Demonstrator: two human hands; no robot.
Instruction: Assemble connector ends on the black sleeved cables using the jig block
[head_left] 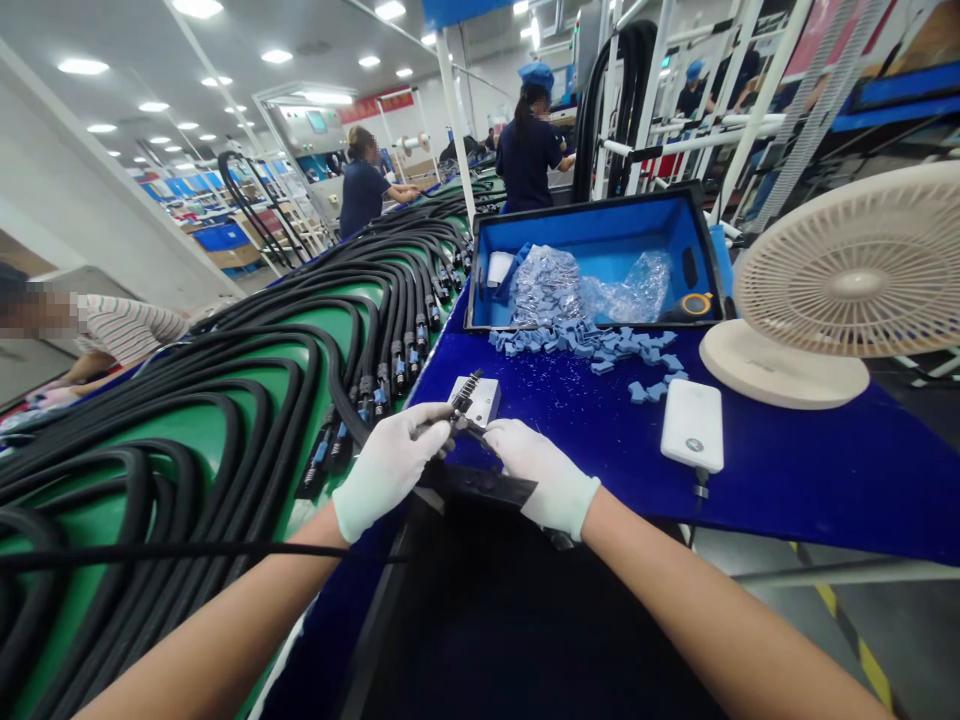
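Observation:
My left hand (394,465), in a white glove, is closed on a black connector (466,390) with a row of light pins or slots along it. Just behind the connector a white block (486,398) lies on the blue tabletop. My right hand (541,478), gloved too, has its fingers pinched beside the connector's near end. A thin dark piece runs from there towards the left fingers; what it is I cannot make out. Small blue clips (585,342) lie heaped farther back on the table.
Black hoses (247,390) cover the green conveyor (225,445) on the left. A blue bin (630,240) holding bags stands behind the clips. To the right are a white power bank (692,425) with a cable and a beige fan (787,375). Several people work farther off.

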